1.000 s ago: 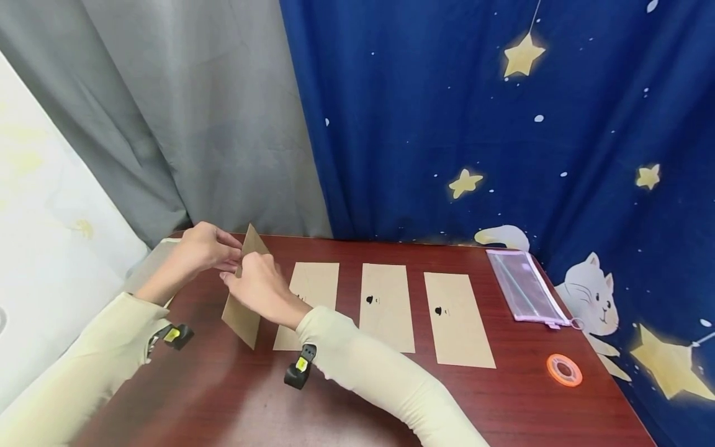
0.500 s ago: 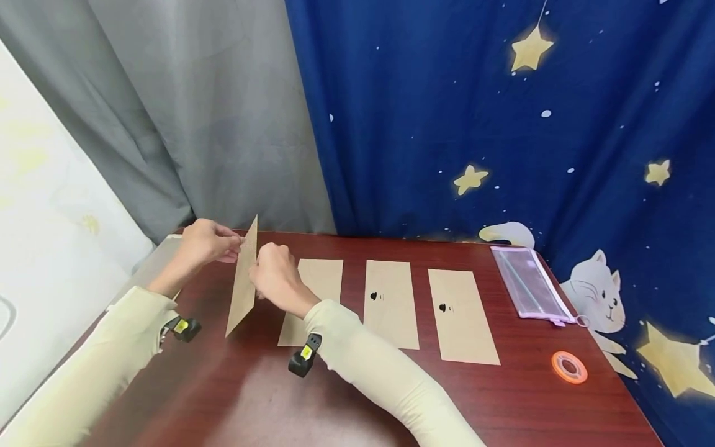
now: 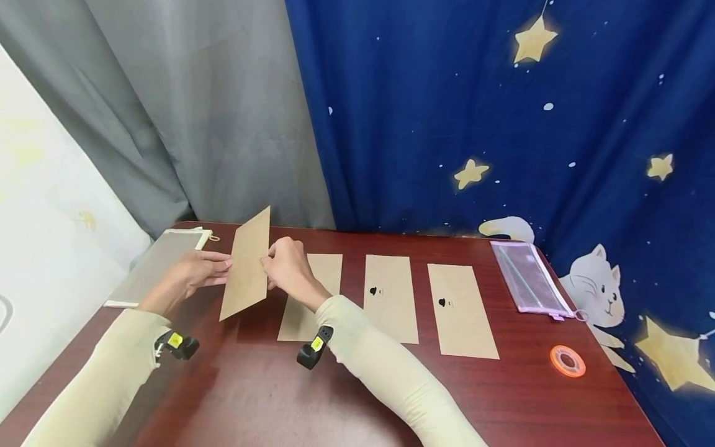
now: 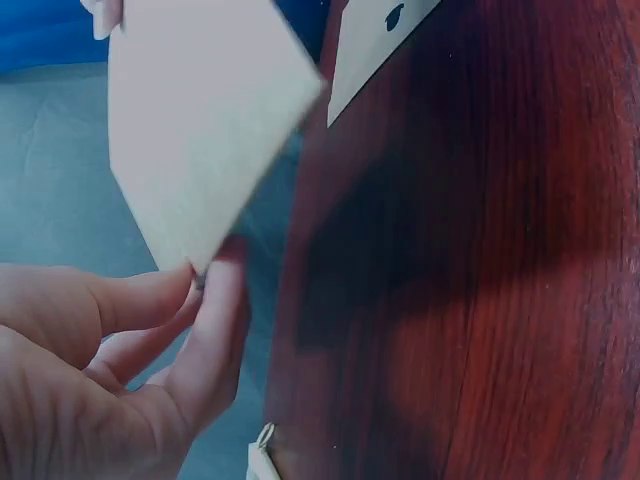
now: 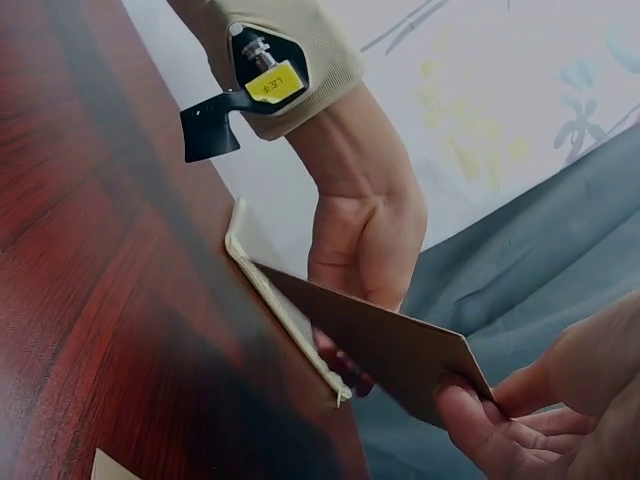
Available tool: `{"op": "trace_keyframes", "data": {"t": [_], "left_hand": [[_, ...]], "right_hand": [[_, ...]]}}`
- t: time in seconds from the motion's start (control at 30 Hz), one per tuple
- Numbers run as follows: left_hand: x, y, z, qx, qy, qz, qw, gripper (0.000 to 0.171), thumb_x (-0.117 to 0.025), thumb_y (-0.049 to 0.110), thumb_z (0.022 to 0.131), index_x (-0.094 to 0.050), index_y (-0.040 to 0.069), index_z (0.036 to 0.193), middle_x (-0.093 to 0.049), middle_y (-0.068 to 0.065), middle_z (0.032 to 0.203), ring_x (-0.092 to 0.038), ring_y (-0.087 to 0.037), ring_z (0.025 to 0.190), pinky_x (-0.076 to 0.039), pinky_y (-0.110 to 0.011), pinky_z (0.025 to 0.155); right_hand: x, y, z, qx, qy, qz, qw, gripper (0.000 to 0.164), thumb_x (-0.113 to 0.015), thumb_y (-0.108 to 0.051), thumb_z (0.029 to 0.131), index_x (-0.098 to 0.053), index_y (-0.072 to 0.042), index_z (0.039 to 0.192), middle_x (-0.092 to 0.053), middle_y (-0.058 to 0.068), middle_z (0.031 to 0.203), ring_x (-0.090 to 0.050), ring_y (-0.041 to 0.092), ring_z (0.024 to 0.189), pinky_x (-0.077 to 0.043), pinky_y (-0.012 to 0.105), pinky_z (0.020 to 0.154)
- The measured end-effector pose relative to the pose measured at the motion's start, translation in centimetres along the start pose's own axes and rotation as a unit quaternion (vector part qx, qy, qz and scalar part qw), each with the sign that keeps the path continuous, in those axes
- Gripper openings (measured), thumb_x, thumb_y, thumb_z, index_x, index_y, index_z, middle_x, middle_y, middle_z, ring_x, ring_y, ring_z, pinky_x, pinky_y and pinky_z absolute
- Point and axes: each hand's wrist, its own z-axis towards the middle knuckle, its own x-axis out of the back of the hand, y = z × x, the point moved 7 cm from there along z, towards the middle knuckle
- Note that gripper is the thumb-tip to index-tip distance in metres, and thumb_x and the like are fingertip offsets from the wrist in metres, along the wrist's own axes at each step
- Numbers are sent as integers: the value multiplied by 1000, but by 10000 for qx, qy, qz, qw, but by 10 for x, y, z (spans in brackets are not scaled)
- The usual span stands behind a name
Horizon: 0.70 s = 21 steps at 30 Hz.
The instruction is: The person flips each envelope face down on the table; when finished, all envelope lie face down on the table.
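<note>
A stiff tan kraft-paper card [image 3: 247,264] stands tilted above the left part of the table, its plain face toward me. My left hand [image 3: 192,272] pinches its left edge; in the left wrist view, thumb and fingers of the left hand [image 4: 130,350] meet at one corner. The opposite edge is pinched by my right hand [image 3: 292,268], and the right wrist view shows the thumb of the right hand [image 5: 545,410] against the card [image 5: 385,345]. Flat beside it lies a similar card [image 3: 304,316], partly hidden by the right hand.
Two more kraft-paper cards with small black hat prints, a middle card [image 3: 391,316] and a right card [image 3: 463,323], lie in the row. A white-edged mesh pouch [image 3: 162,261] is at the left, a purple zip pouch [image 3: 527,279] at the right. An orange ring [image 3: 568,361] lies near it.
The card has turned so its broad plain face shows. The left hand has shifted lower and the right hand slightly rightward, uncovering the white-edged pouch.
</note>
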Motion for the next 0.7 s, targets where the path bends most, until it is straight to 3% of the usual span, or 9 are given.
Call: {"op": "trace_keyframes", "data": {"t": [0.13,0.27,0.4,0.47,0.57,0.7], "left_hand": [[8,3,-6,-102,202,-221,9995,44,-59,6,101,-48,-11,140,-66,19,78,-66,1,74,-62,-18,74],[12,6,-13,-253,242,-435,9984,30,-60,4,99,-60,0,129,-68,20,80,-68,2,74,-62,-18,75],[11,7,-18,-355,411,-307,9981,42,-63,7,99,-54,-7,137,-69,21,81,-69,3,73,-62,-18,74],[12,7,-20,-364,629,-5,9974,52,-65,10,98,-48,-12,142,-68,23,80,-68,5,72,-62,-18,73],[15,4,-23,-412,1014,499,9927,52,-67,12,97,-50,-14,140,-66,23,78,-66,7,70,-62,-17,71],[18,-1,-23,-577,1248,960,9858,46,-68,9,95,-57,-15,132,-69,18,79,-64,7,68,-62,-18,69]], "right_hand": [[0,7,2,-76,84,189,9998,13,-68,-15,96,-77,-6,93,-73,5,61,-67,12,46,-42,14,40],[0,16,3,-152,203,521,9983,29,-72,-13,93,-73,-4,121,-78,5,77,-67,8,48,-46,12,46],[-2,25,5,-149,328,864,9956,30,-71,-8,92,-71,-1,122,-77,8,83,-72,17,57,-48,13,47],[-6,29,5,-190,323,1036,9939,30,-71,-7,92,-71,0,122,-77,10,84,-75,23,63,-48,14,46],[-17,35,4,-309,252,1224,9917,31,-71,-5,92,-70,2,122,-76,11,82,-75,29,67,-49,14,45],[-32,39,0,-357,123,893,9953,20,-71,-5,92,-74,2,110,-74,7,71,-73,21,59,-48,12,45]]}}
